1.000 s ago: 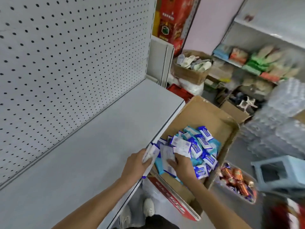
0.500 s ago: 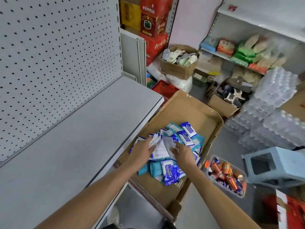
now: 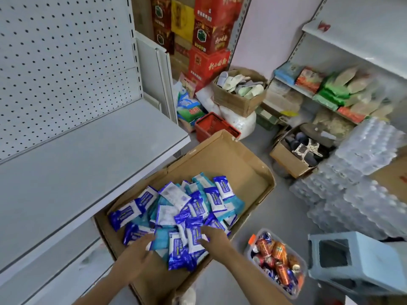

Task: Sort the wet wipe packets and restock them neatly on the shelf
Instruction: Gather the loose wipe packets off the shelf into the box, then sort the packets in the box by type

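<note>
1. Two bare hands reach into a shallow cardboard box (image 3: 246, 172) that sits on the floor just beside the grey metal shelf (image 3: 88, 164).
2. The left hand (image 3: 134, 258) lies at the near left of the heap, its fingers extended and resting on the wet wipe packets (image 3: 187, 208); it grips nothing.
3. The right hand (image 3: 217, 238) rests on the near right of the heap, fingers stretched forward and touching the packets, with none pinched.
4. The packets, dark blue and pale teal, lie jumbled and overlapping in the near half of the box; its far half shows bare cardboard.
5. The shelf board in front of the white pegboard (image 3: 66, 62) holds no packets.
6. To the right of the box stand a clear tub of drink cans (image 3: 277, 260) and a pale blue plastic stool (image 3: 356, 263).
</note>
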### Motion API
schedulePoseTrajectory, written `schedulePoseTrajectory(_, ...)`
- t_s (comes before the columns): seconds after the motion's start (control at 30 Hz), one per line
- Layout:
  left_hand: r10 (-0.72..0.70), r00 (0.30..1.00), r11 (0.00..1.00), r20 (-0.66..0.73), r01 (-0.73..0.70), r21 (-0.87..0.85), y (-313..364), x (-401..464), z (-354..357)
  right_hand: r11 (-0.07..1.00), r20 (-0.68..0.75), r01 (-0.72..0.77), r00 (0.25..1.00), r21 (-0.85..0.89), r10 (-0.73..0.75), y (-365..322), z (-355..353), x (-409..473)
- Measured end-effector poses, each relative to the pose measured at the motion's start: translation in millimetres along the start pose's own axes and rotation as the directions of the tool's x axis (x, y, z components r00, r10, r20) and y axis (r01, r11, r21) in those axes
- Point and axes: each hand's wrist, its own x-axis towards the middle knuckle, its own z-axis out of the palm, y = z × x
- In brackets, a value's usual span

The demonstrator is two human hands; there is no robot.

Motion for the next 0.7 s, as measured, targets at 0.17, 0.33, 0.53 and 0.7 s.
schedulePoseTrajectory(0.17,0.075,0.996,0.996,0.048,-0.077,0.037,1.5,10.9,10.2,0.996,0.007,-0.043,0.999,0.073,0.043,34.1,5.6,10.0)
schedulePoseTrajectory(0.33,0.171,0.985,0.975,0.009,-0.170,0.144,32.0,52.2,14.7,0.997,-0.009,0.034,0.999,0.074,-0.033,63.9,-12.9,42.7)
schedulePoseTrajectory(0.53,0.157,0.988,0.946,0.005,-0.152,0.285,88.5,141.4,44.7,0.998,-0.021,0.027,0.999,0.063,-0.026,115.2,-64.9,120.6)
schedulePoseTrajectory(0.7,0.127,0.991,0.912,0.031,-0.128,0.390,140.6,233.6,81.2,0.999,0.011,-0.014,1.000,0.046,0.013,168.7,-90.1,200.3)
